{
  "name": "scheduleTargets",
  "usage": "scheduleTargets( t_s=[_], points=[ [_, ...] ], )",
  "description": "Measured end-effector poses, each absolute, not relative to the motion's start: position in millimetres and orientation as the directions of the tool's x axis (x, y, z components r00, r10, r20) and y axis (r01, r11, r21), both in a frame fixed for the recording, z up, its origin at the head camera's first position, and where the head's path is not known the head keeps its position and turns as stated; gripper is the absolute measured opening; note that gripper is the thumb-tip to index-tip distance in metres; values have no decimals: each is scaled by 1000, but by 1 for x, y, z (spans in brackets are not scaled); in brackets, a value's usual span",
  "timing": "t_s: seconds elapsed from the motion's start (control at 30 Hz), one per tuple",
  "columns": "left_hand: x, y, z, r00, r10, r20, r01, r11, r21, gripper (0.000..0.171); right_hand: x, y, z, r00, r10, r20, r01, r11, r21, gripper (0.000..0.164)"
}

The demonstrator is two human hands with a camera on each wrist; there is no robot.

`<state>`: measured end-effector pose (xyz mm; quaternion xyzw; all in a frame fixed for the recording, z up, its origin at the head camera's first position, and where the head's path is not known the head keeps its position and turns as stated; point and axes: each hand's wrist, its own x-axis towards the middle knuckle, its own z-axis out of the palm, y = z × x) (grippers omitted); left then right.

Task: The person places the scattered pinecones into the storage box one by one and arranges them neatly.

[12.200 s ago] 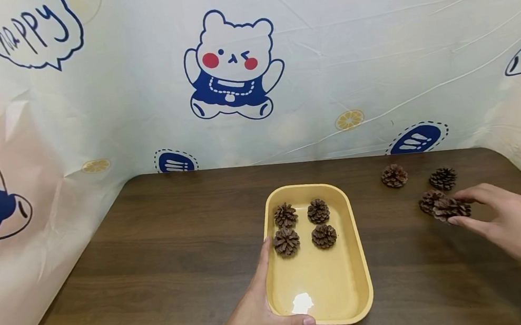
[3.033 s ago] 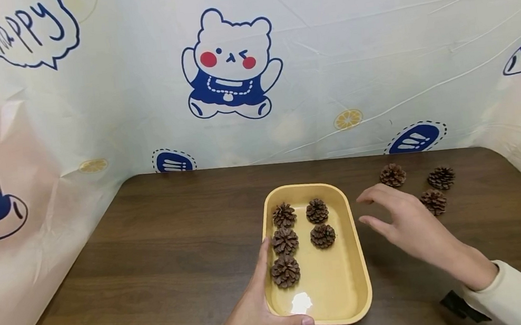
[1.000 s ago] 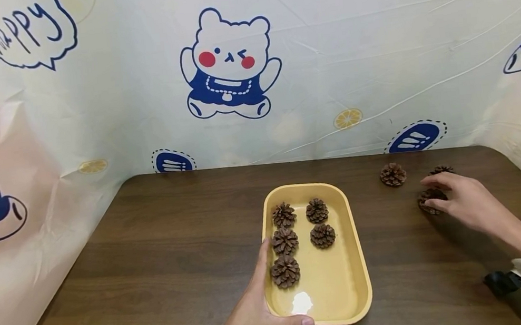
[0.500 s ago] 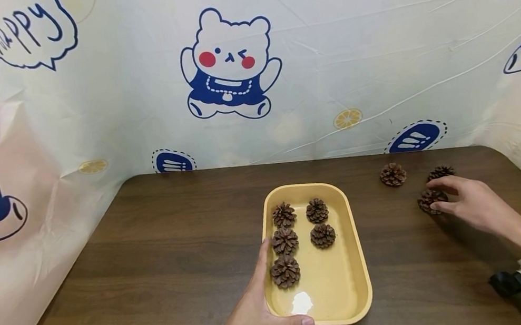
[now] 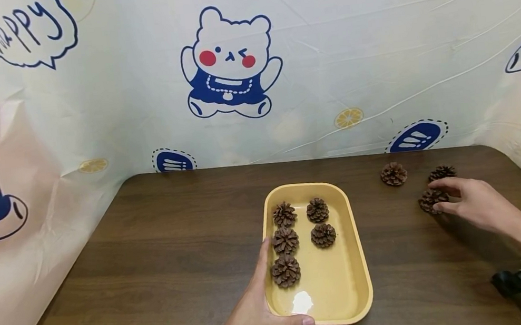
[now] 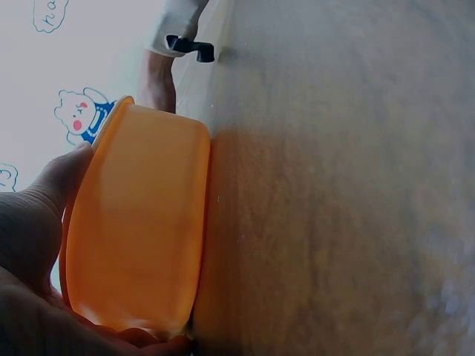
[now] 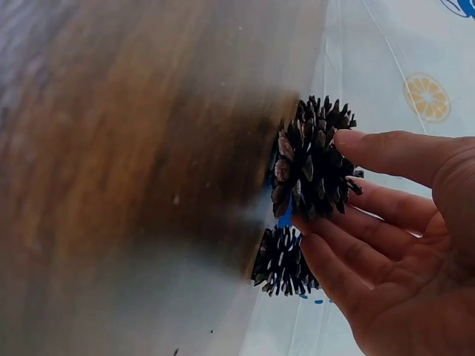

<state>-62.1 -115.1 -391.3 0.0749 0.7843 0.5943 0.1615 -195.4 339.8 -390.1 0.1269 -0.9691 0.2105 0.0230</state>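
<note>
My left hand [image 5: 257, 311] grips the near left corner of a yellow plastic tray [image 5: 365, 278], thumb on its near rim and fingers along its left side. In the left wrist view the tray's wall [image 6: 141, 222] looks orange. Inside lie several brown pine cones, a column of three on the left, the nearest pine cone [image 5: 286, 271] among them, and two on the right. At the right of the table, my right hand [image 5: 484, 205] pinches another pine cone [image 7: 312, 163] between thumb and fingers. That pine cone still sits at table level.
Behind the pinched one, a pine cone [image 5: 442, 172] is partly hidden by the hand. Another pine cone [image 5: 393, 174] lies further left, near the back edge. A printed cloth [image 5: 317, 71] hangs behind the brown wooden table [image 5: 156, 258].
Since the oldest frame, one more pine cone has come into the tray's left column. My right hand has gone from beside the tray back to the right-hand pine cones. The left hand stays put.
</note>
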Motion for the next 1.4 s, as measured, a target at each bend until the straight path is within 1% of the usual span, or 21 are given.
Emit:
scheduleTargets(
  t_s=[0.5, 0.97, 1.4],
  points=[
    [-62, -115, -392, -936, 319, -149, -63, 267, 962, 141, -196, 338, -389, -967, -232, 104, -254, 881, -399, 41],
    [-63, -115, -392, -934, 329, -142, -58, 252, 966, 140, -195, 340, -386, -973, -214, 82, -229, 888, -398, 41],
    [-63, -115, -394, -932, 338, -133, -52, 239, 970, 140, -195, 337, -386, -973, -202, 111, -229, 881, -414, 42]
  ],
)
